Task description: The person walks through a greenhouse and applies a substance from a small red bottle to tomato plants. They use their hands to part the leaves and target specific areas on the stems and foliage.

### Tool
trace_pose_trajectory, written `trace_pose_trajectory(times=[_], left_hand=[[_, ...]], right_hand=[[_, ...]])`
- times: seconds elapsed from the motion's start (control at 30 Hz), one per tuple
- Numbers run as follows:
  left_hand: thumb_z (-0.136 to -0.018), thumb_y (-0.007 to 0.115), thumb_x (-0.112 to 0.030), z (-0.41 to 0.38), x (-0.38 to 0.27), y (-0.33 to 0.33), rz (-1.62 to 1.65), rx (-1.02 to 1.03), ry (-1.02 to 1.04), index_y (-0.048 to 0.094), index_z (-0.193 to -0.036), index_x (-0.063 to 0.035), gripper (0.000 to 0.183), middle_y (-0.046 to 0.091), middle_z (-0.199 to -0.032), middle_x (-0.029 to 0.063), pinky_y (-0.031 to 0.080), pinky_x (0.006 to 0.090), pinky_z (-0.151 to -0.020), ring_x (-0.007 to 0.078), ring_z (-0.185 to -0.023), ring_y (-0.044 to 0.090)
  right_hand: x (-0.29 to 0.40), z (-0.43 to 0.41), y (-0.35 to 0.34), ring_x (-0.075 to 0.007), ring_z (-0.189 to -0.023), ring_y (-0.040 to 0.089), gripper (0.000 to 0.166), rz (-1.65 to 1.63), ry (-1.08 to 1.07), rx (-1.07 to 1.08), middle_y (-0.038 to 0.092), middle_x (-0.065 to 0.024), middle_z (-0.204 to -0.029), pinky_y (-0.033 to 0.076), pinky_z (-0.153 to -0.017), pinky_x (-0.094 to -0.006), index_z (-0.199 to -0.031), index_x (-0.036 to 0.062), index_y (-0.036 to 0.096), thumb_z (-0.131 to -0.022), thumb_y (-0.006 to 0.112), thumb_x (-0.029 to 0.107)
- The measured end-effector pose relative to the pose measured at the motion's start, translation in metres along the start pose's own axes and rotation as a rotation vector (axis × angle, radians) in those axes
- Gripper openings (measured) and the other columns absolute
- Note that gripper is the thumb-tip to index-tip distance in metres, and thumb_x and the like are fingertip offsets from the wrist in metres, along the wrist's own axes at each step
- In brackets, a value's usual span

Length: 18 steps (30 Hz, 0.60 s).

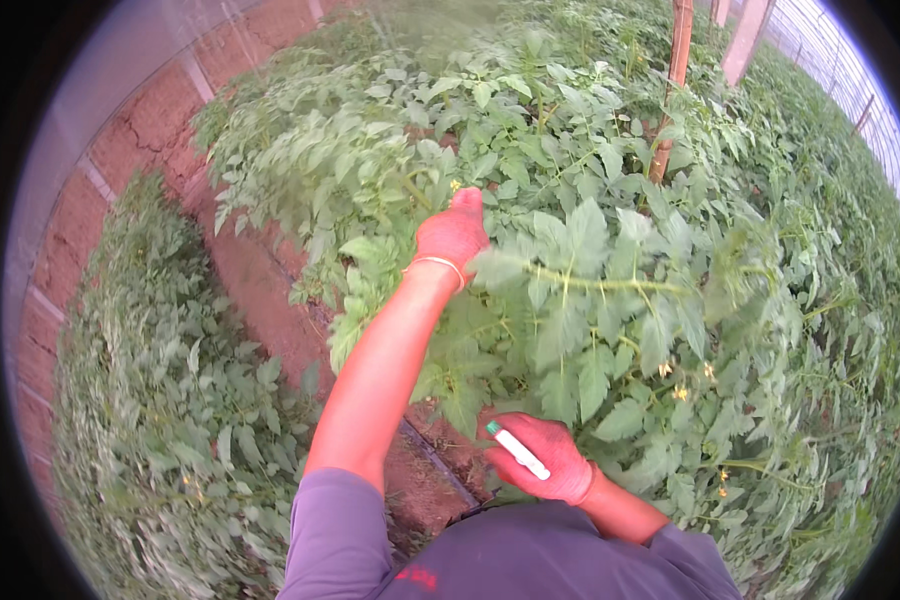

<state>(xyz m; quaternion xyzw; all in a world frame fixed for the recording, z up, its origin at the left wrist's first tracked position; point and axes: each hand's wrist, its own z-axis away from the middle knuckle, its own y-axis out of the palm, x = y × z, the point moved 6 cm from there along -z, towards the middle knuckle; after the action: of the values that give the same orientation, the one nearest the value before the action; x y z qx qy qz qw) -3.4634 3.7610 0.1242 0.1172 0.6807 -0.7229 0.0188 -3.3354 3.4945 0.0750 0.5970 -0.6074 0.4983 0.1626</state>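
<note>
My left hand point(454, 229) reaches forward into a leafy tomato plant point(390, 180), a light band point(444, 261) around its wrist. Small yellow tomato flowers point(455, 184) show just beyond its knuckles. The fingers face away and are partly hidden, so whether they pinch a stem is unclear. Close to my body, my right hand point(551, 454) grips a slim white tube with a green cap point(521, 452), the cap end pointing up and to the left. A leafy tomato stem point(607, 284) stretches across the space between my hands and to the right.
More yellow flowers point(679, 392) hang at right. A wooden stake point(673, 90) and a pale post point(746, 41) rise among the plants. A soil path point(247, 262) with a dark drip hose point(439, 463) divides the rows. Another tomato row point(180, 390) grows on the left.
</note>
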Motion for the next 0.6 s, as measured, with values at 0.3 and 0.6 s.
trace_pose_trajectory(times=[0.3, 0.6], left_hand=[[-0.098, 0.047, -0.052, -0.085, 0.035, 0.006, 0.054, 0.122, -0.272, 0.016, -0.158, 0.0023, 0.087, 0.067, -0.126, 0.0206, 0.054, 0.0431, -0.092, 0.0305, -0.107, 0.069], [-0.098, 0.056, -0.059, -0.095, 0.075, 0.048, 1.538, 0.379, -0.14, 0.049, -0.137, 0.0, 0.071, 0.068, -0.103, 0.0142, 0.063, 0.0447, -0.081, 0.0272, -0.086, 0.07]], right_hand=[[-0.022, -0.084, -0.008, -0.0344, -0.08, 0.068, 0.034, -0.023, -0.1, -0.105, 0.067, -0.0151, -0.097, 0.054, -0.066, -0.0384, -0.116, 0.0018, 0.062, -0.084, 0.075, 0.005], [-0.106, -0.16, -0.031, -0.025, -0.09, 0.068, 0.029, -0.162, 0.485, -0.185, 0.071, -0.0077, -0.104, 0.055, -0.08, -0.0396, -0.118, 0.008, 0.066, -0.091, 0.068, 0.02]])
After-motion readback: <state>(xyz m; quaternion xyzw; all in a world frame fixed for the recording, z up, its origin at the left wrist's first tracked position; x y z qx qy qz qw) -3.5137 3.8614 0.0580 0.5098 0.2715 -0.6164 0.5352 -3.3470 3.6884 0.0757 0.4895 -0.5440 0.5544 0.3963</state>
